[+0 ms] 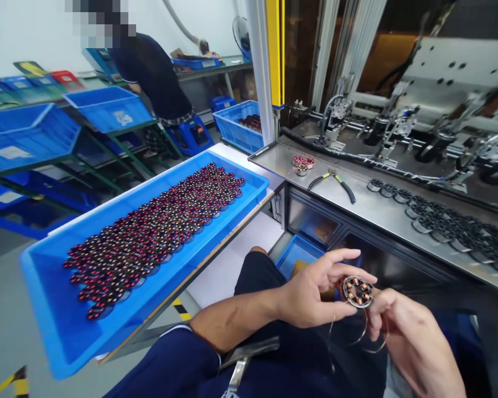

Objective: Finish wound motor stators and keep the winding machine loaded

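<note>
A small round coil part, with copper windings and a metal rim, is held above my lap. My left hand grips it from the left between thumb and fingers, the index finger stretched out above. At its lower right, my right hand has bent fingers close against the rim; whether they pinch a wire is hard to make out. Thin copper wires hang in loops below the part. Pliers with green and black handles lie on the metal bench, near a few red-and-copper coil parts.
A long blue tray full of wound parts stands at the left. Dark unwound cores line the metal ledge before a machine. Beyond the tray, a person works near blue bins.
</note>
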### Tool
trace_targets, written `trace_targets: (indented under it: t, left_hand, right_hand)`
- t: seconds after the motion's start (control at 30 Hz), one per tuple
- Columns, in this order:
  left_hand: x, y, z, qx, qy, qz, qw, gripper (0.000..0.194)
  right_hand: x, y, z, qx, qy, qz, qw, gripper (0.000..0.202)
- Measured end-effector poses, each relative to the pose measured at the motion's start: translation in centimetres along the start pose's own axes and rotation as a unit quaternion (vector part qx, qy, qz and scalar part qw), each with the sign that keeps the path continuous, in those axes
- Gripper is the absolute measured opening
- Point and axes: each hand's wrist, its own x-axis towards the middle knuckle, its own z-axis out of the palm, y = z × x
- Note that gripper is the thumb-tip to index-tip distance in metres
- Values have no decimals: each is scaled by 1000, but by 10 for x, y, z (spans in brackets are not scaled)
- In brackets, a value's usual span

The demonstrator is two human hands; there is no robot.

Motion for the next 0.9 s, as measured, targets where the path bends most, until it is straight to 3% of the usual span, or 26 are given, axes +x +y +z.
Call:
trace_targets:
  t: [0.13,0.27,0.37,0.43,0.57,0.63,0.73,0.9]
  left_hand:
    - [1,-8,3,1,33,28,999,98]
    - [2,-7,-1,-59,65,3,996,91]
    - [2,0,-6,-71,81,-19,994,83]
    - [2,4,-9,-31,71,2,997,80]
    - [2,9,-11,132,25,92,987,79]
    - [1,10,-9,194,4,117,974,80]
    - [0,10,-5,220,-18,115,969,82]
    - [-3,9,-1,84,-35,78,993,77]
  right_hand:
    - [-5,-9,17,-3,19,33,999,43]
    - [-12,8,19,-7,-10,16,1000,43]
    - [-15,26,7,-64,-56,14,996,44]
    - [-14,29,-6,-129,-79,14,988,43]
    - [-10,6,-26,-235,5,-111,966,22]
    - [-9,-11,-21,-246,39,-168,954,18]
    - [-6,-23,-1,-219,45,-176,959,18]
    - [-7,-5,23,-128,78,-150,977,15]
